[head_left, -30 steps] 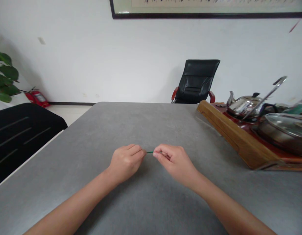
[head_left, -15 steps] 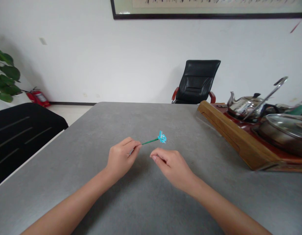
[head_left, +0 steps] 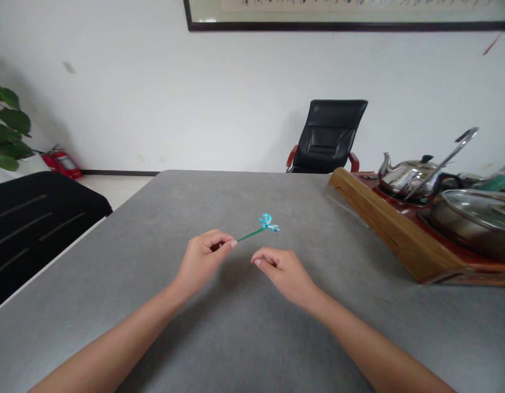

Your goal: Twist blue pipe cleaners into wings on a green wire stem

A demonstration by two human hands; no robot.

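Note:
Between its thumb and fingers, my left hand [head_left: 205, 259] pinches the green stem of a small blue flower [head_left: 268, 222] above the grey table [head_left: 162, 213]. The stem slants up to the right and the blue head points away from the hand. My right hand [head_left: 283, 270] is just to the right and slightly below the stem, not touching it. Its fingers are curled with the thumb against them; whether anything tiny is between the fingertips cannot be made out.
On the right of the table stands a wooden tea tray [head_left: 370, 224] with a metal kettle [head_left: 410, 174] and a glass-lidded pot [head_left: 469, 221]. A black chair [head_left: 332, 131] is behind the table; another black seat [head_left: 39, 218] is at the left, near a fire extinguisher [head_left: 64, 164] and a plant [head_left: 10, 120].
The flower has turned in my left hand, and its head now faces a different way and sits slightly higher. My left thumb has shifted along the fingers. My right hand is nearly still.

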